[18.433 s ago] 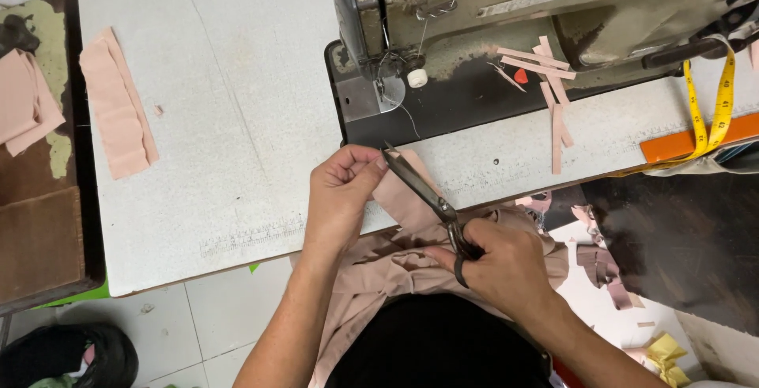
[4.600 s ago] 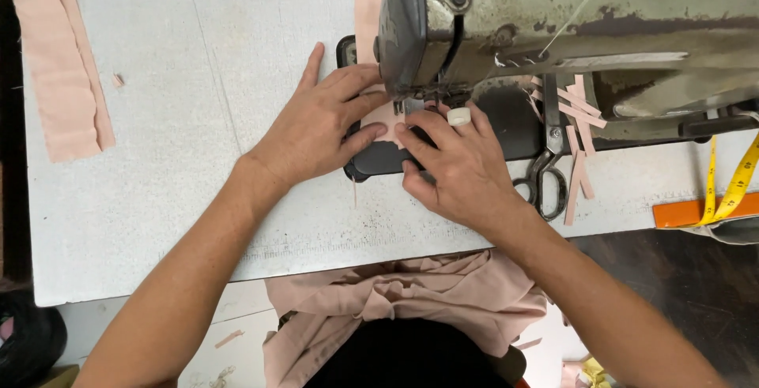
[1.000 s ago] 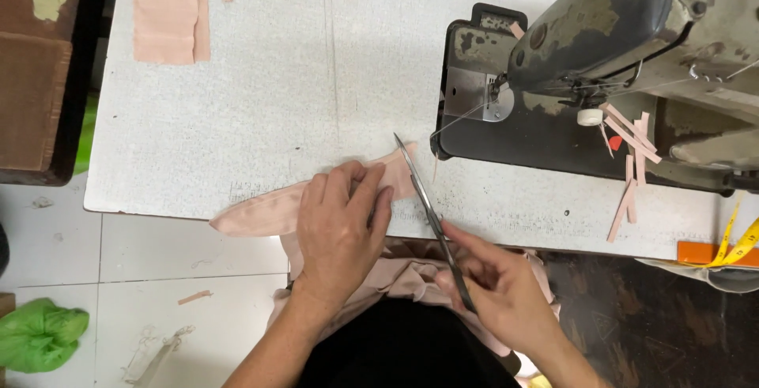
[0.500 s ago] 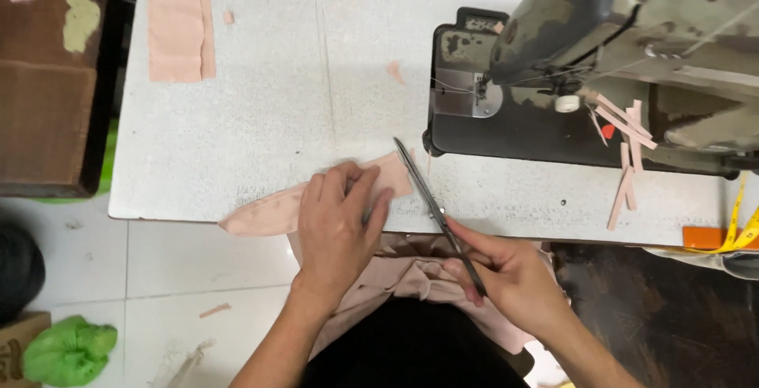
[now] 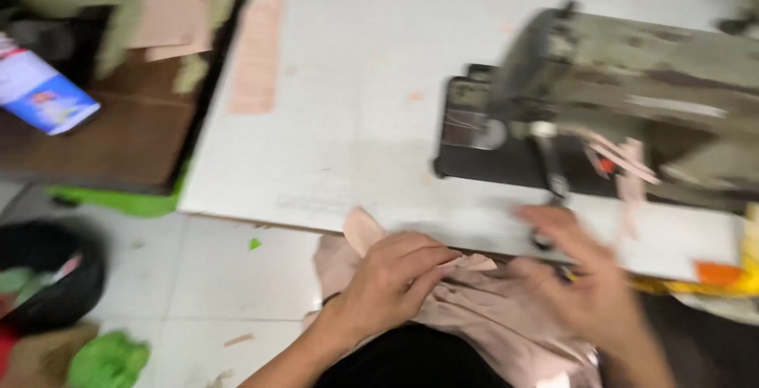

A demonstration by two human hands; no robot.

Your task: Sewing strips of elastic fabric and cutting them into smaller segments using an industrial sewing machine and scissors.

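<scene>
1. hands work at the near edge of the white table (image 5: pixel 371 119), in front of the sewing machine (image 5: pixel 617 96); the whole view is smeared with motion.
2. left hand (image 5: pixel 391 281), below and to the left of the sewing machine, is curled with its fingers pressed together on a small pink fabric piece (image 5: pixel 466 263), whose pointed end sticks out past the fingertips.
3. another rounded flap of the same pink cloth pokes up just behind that hand's wrist side, at the table edge.
4. right hand (image 5: pixel 585 277) sits right below the sewing machine, at the front edge of its dark base; it is too blurred to tell whether its fingers are spread or closed on anything.
5. pink garment (image 5: pixel 490 317) is bunched in the person's lap, under both hands and short of the machine.
6. pink strips (image 5: pixel 624 167) hang on the front of the sewing machine, above the right hand.
7. long pink strip (image 5: pixel 257 56) lies flat on the table well to the left of the sewing machine.
8. further left, beyond the table edge, a brown surface (image 5: pixel 95 135) holds a blue and white packet (image 5: pixel 39 92).
</scene>
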